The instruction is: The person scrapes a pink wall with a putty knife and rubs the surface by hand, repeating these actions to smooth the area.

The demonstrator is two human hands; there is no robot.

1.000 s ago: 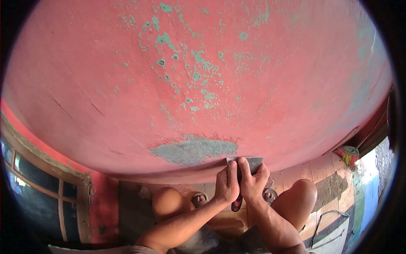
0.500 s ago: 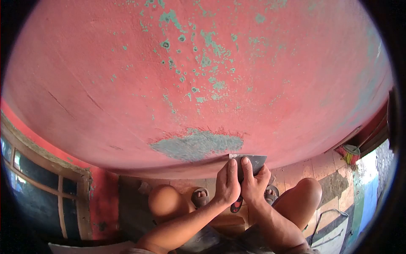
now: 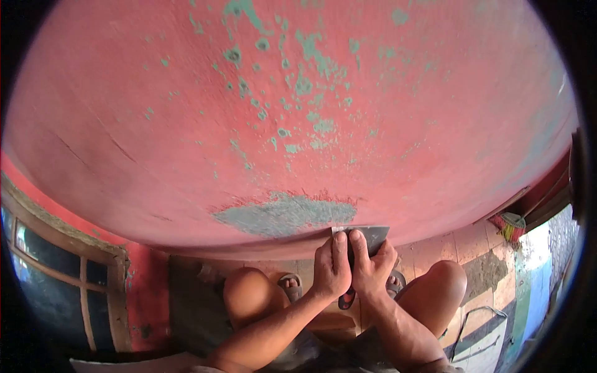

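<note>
Both hands grip one scraper with a wide grey metal blade (image 3: 377, 235). Its edge rests against the lower part of the pink-red wall (image 3: 398, 149). My left hand (image 3: 331, 268) is closed round the scraper's left side, thumb pointing up along the blade. Close against it, my right hand (image 3: 373, 268) is closed too, with its thumb pressed on the blade face. A black and red piece (image 3: 347, 299), perhaps the handle end, shows below the hands. Just up and left of the blade lies a bare grey patch (image 3: 286, 216) with ragged red edges.
Green-grey flaked spots (image 3: 303, 84) mark the wall higher up. My bent knees (image 3: 252, 295) and sandalled feet (image 3: 290, 286) are close below. A paned wooden window frame (image 3: 84, 273) stands at left, a colourful broom (image 3: 512, 225) at right, on a tiled floor (image 3: 476, 245).
The view has shifted slightly, and the wall spots sit a little differently. Both hands keep the same grip on the scraper at nearly the same place; the grey patch looks alike.
</note>
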